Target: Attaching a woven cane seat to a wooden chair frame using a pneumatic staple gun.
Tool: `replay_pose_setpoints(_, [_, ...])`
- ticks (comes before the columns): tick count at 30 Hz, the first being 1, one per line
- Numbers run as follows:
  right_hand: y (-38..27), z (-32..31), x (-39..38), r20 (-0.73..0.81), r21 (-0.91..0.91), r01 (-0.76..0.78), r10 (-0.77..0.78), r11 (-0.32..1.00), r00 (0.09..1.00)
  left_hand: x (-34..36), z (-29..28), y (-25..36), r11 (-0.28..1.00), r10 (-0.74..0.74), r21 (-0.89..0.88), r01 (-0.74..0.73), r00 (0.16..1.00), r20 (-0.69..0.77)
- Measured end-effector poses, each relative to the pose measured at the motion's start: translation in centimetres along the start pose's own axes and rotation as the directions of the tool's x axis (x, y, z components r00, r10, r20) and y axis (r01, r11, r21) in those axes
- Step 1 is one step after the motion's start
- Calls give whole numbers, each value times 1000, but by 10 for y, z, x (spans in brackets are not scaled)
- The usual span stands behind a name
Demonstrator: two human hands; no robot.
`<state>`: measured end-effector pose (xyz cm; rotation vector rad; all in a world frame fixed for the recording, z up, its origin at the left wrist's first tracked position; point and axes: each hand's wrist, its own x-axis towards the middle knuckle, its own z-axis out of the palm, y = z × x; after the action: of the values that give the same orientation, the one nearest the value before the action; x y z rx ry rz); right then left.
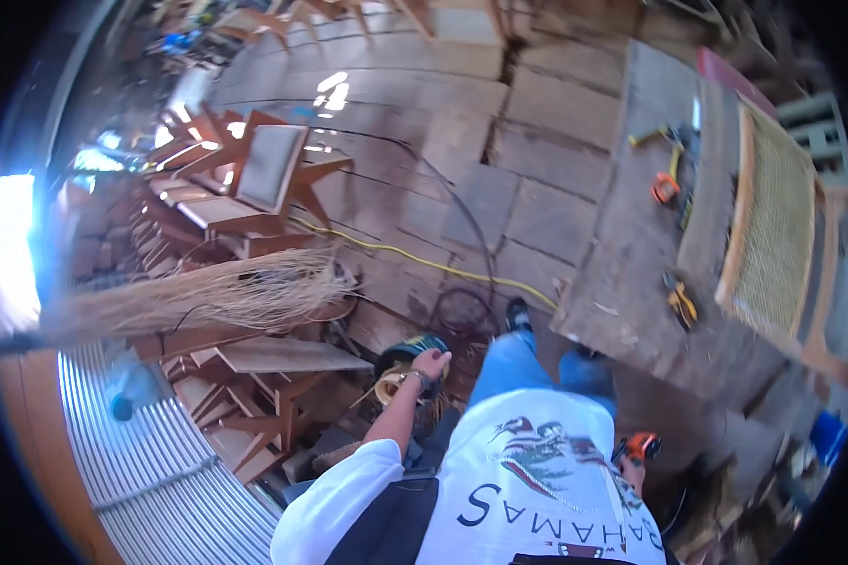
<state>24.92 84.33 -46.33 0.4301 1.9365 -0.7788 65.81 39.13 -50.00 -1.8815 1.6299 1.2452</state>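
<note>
My left hand (432,364) has its fingers curled in, with nothing visible in them. It hangs over a dark green and black container (411,350), beside a pale coil of cane or cord (390,384). Low on my right side, my right hand (633,473) is closed around an orange-and-black hand tool (643,446), partly hidden by my shirt; its exact kind does not show. To the right, a wooden chair frame with a woven panel (773,221) lies on the worktable (622,292).
Pliers (682,301), an orange tape measure (665,187) and a yellow-handled tool (658,138) lie on the worktable. A yellow cord (396,250) and dark hose (471,226) cross the floor. At left are stacked chair frames (245,202), hanging fibre strands (226,292) and corrugated sheet (160,461).
</note>
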Motion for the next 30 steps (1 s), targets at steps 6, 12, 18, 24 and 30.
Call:
replay_pose_setpoints(6, [172,-6,279,490,-687,-464,-828,-559,271,-10,3,-42,952,-90,-307,-1,955,-284])
replay_pose_setpoints(12, [-37,83,113,25,-867,269,-503,419,864,-23,0,-36,964,-18,-265,-18,991,-134])
replay_pose_setpoints(18, [-118,42,-47,-34,-383,-15,2,924,999,-64,6,-42,883,-112,-436,174,980,164])
replay_pose_setpoints(24, [-97,39,-44,-46,-365,-84,72,927,996,-25,-10,-68,939,-151,-301,163,986,63])
replay_pose_setpoints(30, [-83,78,-62,-98,-123,-234,223,964,970,7,-69,-32,995,-95,-5,97,987,131])
